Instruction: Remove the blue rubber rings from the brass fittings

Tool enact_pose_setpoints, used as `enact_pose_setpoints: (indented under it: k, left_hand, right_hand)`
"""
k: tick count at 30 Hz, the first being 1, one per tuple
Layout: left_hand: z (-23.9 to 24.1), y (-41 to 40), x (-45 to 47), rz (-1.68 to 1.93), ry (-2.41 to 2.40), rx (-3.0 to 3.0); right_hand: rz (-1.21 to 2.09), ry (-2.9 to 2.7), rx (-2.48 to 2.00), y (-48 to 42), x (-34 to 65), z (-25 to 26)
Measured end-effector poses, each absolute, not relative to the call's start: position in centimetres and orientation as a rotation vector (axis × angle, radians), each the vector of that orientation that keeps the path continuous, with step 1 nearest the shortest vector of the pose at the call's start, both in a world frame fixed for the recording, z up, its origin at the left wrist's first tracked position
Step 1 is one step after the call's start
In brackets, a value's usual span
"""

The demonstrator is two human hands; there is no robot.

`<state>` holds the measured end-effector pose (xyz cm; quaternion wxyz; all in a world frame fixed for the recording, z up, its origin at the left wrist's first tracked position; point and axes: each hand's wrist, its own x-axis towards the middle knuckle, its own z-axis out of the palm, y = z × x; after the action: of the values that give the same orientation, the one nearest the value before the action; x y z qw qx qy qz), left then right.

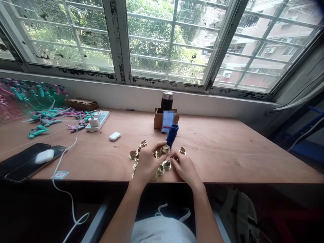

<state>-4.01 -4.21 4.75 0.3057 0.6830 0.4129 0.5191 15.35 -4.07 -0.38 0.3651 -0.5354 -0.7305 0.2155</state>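
My left hand [149, 160] is closed, its thumb and fingers around a gold-coloured ring-shaped metal piece [165, 149]. To the right, close to the left thumb tip, my right hand [186, 167] has its fingers curled together; what they hold, if anything, is hidden. Several similar gold pieces [160, 169] lie around and under my left hand. One more gold piece [182, 150] is just beyond my right fingers. A blue ribbed column [172, 135], like stacked rings, stands slightly tilted beyond both hands.
Behind the blue column, a phone [168, 120] leans against a cardboard box [157, 120] with a black bottle [167, 101]. Left are a white earbud case [114, 136], a power strip [103, 118], several teal and pink pliers [38, 131] and a dark phone [32, 167] with a white cable [73, 143].
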Motion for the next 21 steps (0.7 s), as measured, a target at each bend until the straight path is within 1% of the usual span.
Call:
enact_pose_setpoints:
  k: [13,18,21]
  left_hand:
    - [3.0,-3.9,-2.3,1.172,1.106,2.086]
    - [3.2,-4.3,-1.9,1.183,1.049,2.106]
    - [3.6,-4.6,-2.1,1.214,1.129,2.176]
  right_hand:
    - [0.643,-1.595,-1.044,-4.8,15.3,-0.3]
    - [0.644,-1.5,-1.021,-4.6,15.9,-0.7]
    - [0.538,-1.395,-1.119,-4.3,16.6,-1.0]
